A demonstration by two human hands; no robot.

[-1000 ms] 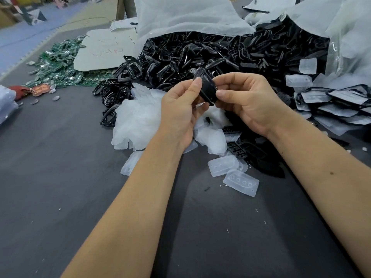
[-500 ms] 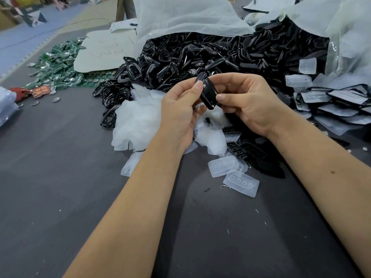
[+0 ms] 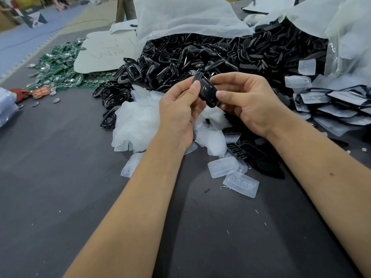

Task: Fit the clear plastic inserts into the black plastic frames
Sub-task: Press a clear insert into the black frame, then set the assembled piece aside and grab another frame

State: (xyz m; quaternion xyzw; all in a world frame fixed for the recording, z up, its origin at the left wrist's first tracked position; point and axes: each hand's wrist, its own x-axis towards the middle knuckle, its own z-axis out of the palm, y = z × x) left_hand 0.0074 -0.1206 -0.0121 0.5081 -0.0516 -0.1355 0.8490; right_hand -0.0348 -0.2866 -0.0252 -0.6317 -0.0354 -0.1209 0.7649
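1. My worktop has a dark grey surface, and small pale scraps lie on it here and there.
2. At the far left I see a heap of green circuit boards, with some small silver oval pieces loose near it.
3. A white sheet of card with pen scribbles lies partly over these boards.
4. Near the left edge there is a red object, and just beside it an orange pad.
5. Large white bags stand open at the back.
6. Behind the worktop the floor has blue mats.
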